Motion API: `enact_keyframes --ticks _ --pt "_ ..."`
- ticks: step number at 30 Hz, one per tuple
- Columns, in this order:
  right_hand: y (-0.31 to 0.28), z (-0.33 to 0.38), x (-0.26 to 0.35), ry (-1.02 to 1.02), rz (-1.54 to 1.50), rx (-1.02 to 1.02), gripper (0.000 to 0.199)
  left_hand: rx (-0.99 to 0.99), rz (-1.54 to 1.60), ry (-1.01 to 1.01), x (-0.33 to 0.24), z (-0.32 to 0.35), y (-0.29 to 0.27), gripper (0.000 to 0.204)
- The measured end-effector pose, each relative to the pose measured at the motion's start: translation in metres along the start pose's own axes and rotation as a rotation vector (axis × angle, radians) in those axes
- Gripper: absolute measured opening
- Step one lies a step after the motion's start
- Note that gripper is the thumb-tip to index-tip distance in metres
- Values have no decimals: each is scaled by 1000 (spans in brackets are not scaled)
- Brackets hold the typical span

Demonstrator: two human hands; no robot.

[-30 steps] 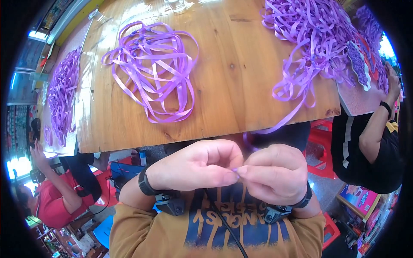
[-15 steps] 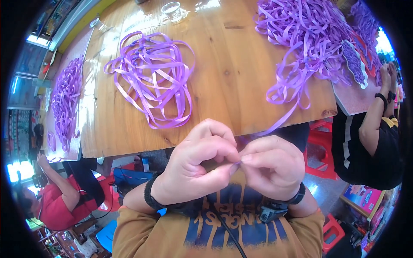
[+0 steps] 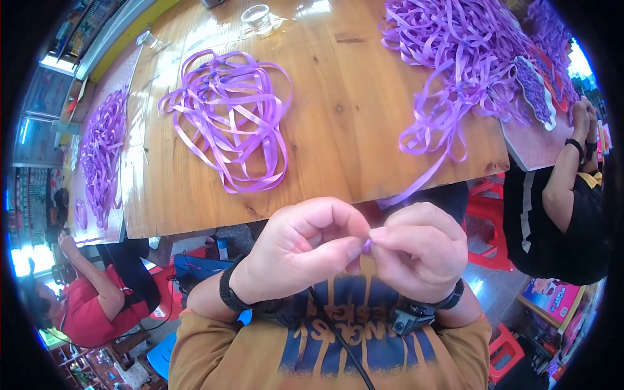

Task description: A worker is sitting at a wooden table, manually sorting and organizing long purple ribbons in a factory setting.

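My left hand (image 3: 302, 246) and my right hand (image 3: 422, 250) meet fingertip to fingertip just off the table's near edge. A small bit of purple ribbon (image 3: 368, 246) shows between them, pinched by the right thumb and fingers. The left fingers are curled, with thumb and forefinger tips at the same bit; most of it is hidden by the fingers. A ribbon strand (image 3: 426, 179) runs from the large heap of purple ribbons (image 3: 455, 52) over the table edge behind my right hand. Looped purple ribbons (image 3: 231, 120) lie in a loose pile beyond my left hand.
A clear plastic cup (image 3: 257, 19) stands at the wooden table's (image 3: 338, 143) far side. Another purple ribbon pile (image 3: 104, 153) lies on a side table at left. A scalloped tray (image 3: 534, 91) of purple bits sits at right. People sit on both sides; red stools (image 3: 489, 218) stand below.
My hands have shifted slightly down and right. The left thumb and forefinger have spread a little, and more of the purple bit shows between the hands.
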State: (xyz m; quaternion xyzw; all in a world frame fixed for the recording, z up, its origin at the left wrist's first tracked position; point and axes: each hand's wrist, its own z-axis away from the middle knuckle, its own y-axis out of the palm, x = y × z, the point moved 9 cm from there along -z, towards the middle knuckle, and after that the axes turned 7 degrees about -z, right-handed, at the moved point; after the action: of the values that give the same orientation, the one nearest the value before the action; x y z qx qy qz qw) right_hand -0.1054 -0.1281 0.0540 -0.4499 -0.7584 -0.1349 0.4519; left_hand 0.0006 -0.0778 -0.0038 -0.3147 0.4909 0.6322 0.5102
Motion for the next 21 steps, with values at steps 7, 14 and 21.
enact_keyframes --ticks 7,14,21 --pt "-1 3 1 -18 -18 12 27 124 101 -112 14 -9 4 10" --pt "0 3 6 -93 22 40 29 141 246 -159 15 -8 7 13" --pt "4 2 6 -74 17 64 30 85 79 -116 11 -4 2 7"
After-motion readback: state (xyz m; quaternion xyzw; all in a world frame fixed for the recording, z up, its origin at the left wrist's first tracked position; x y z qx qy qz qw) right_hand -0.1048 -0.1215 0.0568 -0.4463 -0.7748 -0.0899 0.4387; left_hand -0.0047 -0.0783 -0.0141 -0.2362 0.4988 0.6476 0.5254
